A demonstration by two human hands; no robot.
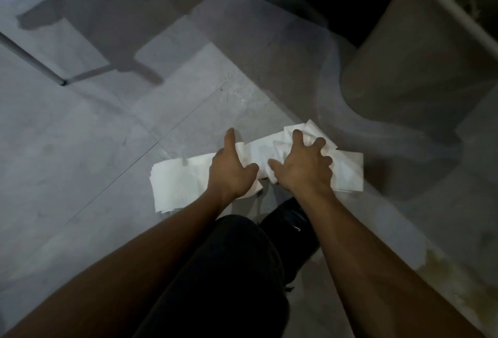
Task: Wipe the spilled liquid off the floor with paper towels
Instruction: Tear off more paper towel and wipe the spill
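White paper towels (175, 181) lie spread in a long band across the grey floor (80, 149). My left hand (231, 170) rests flat on the middle of the band, fingers spread, index finger stretched forward. My right hand (304, 165) presses on the right part of the towels with its fingers splayed and bent, bunching the paper under them. Neither hand lifts the paper. A yellowish wet stain (452, 278) shows on the floor at the lower right, apart from the towels.
A large grey bin (417, 68) stands at the right, just beyond the towels. A thin metal leg (32, 60) touches the floor at the upper left. My dark trouser leg (229, 270) and black shoe (291, 219) are below the hands.
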